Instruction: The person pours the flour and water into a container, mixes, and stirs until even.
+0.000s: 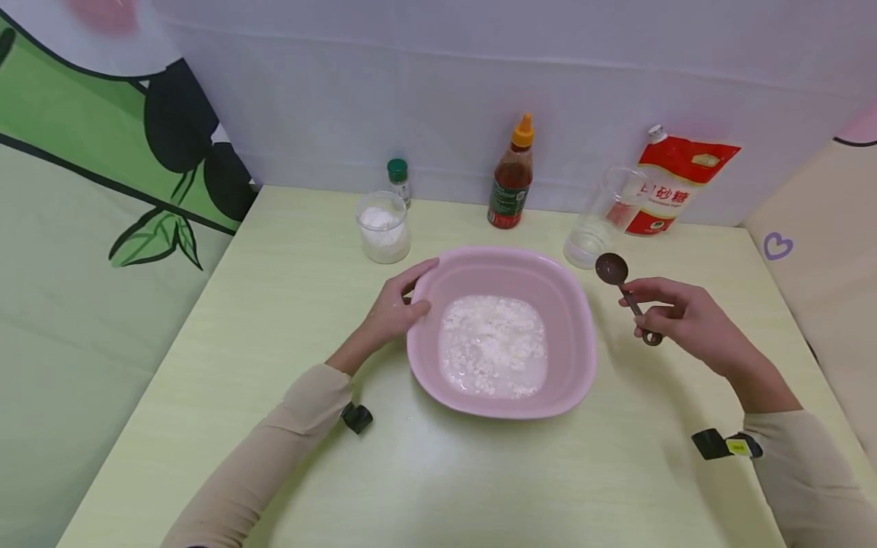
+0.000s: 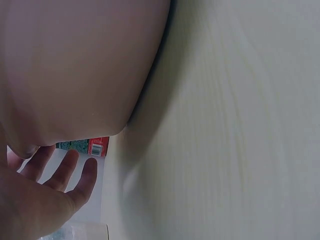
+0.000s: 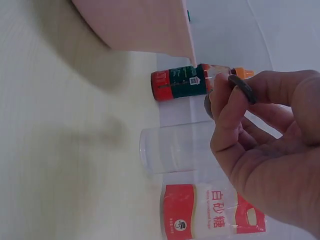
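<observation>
Beside a pink basin point(image 1: 507, 278) the left grip point(image 1: 397, 306) holds — the right grip point(image 1: 688, 320) pinches a dark, round-bowled spoon point(image 1: 613, 271).

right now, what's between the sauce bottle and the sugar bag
A clear cup stands between the sauce bottle and the sugar bag, as the right wrist view shows.

At the worktop's point(image 1: 288, 304) far side: left, a green-capped jar point(image 1: 398, 181) behind a cup of white powder point(image 1: 384, 232); centre, a sauce bottle point(image 1: 511, 186); right, a red-and-white sugar bag point(image 1: 677, 190).

Pink basin point(image 1: 574, 335), white mixture point(image 1: 493, 346), dark spoon point(image 1: 613, 269), red and white pouch point(image 1: 674, 183), pale yellow wood-grained table point(image 1: 479, 479)
</observation>
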Tool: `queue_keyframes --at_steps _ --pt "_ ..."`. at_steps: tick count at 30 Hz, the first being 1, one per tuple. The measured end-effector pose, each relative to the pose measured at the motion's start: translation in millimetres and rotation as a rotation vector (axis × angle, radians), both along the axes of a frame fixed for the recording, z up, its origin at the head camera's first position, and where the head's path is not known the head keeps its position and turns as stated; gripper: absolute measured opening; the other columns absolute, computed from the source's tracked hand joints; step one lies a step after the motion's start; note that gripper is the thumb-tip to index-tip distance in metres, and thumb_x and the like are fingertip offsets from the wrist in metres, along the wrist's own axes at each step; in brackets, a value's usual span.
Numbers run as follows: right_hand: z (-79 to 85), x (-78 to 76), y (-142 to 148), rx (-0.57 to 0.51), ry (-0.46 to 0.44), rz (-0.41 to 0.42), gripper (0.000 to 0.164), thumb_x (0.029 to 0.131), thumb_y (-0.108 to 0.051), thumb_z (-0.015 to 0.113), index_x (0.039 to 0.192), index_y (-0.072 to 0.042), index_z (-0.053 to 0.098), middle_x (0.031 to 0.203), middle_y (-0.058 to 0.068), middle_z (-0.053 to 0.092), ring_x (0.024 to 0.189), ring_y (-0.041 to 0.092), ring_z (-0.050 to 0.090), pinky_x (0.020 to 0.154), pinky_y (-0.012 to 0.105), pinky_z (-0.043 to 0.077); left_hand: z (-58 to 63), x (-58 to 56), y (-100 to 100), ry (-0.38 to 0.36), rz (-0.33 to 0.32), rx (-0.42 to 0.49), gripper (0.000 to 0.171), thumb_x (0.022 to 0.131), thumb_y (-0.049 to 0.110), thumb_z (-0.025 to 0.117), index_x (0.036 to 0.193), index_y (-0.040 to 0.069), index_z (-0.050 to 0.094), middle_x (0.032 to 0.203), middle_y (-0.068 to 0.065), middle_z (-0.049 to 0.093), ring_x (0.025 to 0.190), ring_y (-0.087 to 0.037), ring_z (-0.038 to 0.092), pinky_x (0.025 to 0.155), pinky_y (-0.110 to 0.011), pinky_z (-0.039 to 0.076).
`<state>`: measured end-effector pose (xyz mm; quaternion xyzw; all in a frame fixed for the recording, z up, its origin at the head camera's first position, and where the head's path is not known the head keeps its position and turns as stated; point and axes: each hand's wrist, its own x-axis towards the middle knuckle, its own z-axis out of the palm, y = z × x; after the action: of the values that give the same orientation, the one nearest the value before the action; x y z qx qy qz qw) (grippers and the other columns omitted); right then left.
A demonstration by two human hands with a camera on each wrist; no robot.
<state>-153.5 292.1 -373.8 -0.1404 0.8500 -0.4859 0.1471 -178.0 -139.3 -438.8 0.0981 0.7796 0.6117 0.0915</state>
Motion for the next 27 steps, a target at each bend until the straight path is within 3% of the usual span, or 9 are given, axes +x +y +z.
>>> queue_keyframes --at_steps 11,18,27 --pt "22.6 -3.8 -30 0.026 0.056 0.088 0.040 0.096 0.000 0.057 0.136 -0.004 0.053 0.104 -0.014 0.071 0.070 0.017 0.066 0.061 0.026 0.058 0.3 1.0 0 0.012 -0.006 0.001 0.075 0.079 -0.005 0.055 0.151 0.010 0.043 0.156 -0.015 0.042 0.124 -0.041 0.056 0.086 -0.040 0.062" --pt "31.3 -14.2 -61 0.100 0.050 0.240 0.043 0.091 0.005 0.058 0.133 -0.006 0.058 0.113 0.019 0.071 0.074 0.019 0.067 0.060 0.029 0.058 -0.6 -0.2 -1 0.014 -0.005 0.004 0.075 0.079 -0.006 0.056 0.151 0.010 0.043 0.157 -0.015 0.041 0.125 -0.041 0.056 0.087 -0.039 0.062" --pt "28.1 -27.9 -105 0.331 0.066 0.392 0.043 0.089 0.004 0.060 0.130 -0.005 0.060 0.107 0.013 0.073 0.087 0.020 0.064 0.072 0.029 0.056 -0.1 -0.1 0 -0.001 0.002 0.012 0.075 0.079 -0.005 0.056 0.151 0.011 0.044 0.157 -0.014 0.042 0.123 -0.041 0.057 0.082 -0.037 0.063"
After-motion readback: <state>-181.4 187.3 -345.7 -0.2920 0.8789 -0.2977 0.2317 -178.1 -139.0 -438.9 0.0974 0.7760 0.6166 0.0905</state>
